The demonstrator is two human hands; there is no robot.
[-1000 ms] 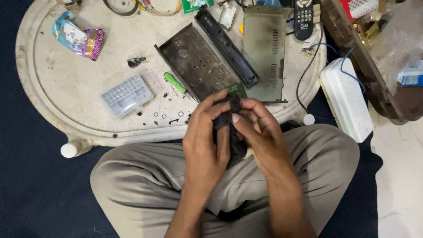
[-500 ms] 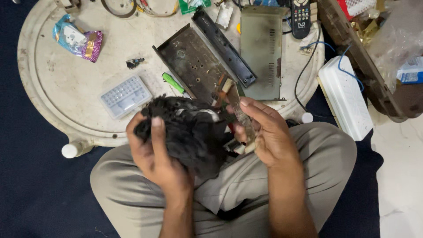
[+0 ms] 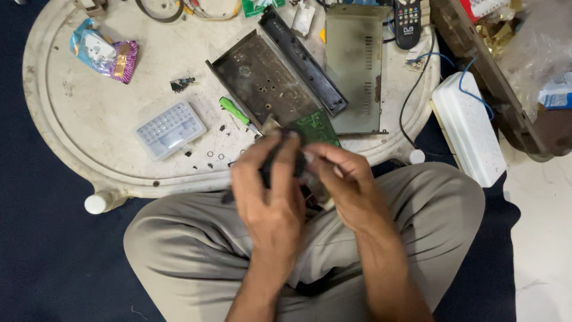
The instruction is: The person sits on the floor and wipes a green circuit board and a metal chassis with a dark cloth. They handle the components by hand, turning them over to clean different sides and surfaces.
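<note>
i see my left hand (image 3: 271, 194) and right hand (image 3: 345, 185) both closed on a dark crumpled cloth (image 3: 280, 167). a green flat circuit board (image 3: 316, 128) sits at twelve o'clock of them, on the round pale counter (image 3: 59, 119).

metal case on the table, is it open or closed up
Open. The dark metal base tray lies bare-insided on the table, its grey cover set apart beside it and the green circuit board out.

**One head camera, looking straight down**

You wear the only camera on your head. It faces steeply down, close over your crossed legs (image 3: 310, 250), with the oval tabletop (image 3: 71, 137) filling the upper frame and dark floor (image 3: 47, 256) at the left. No second view overlaps it.
</note>
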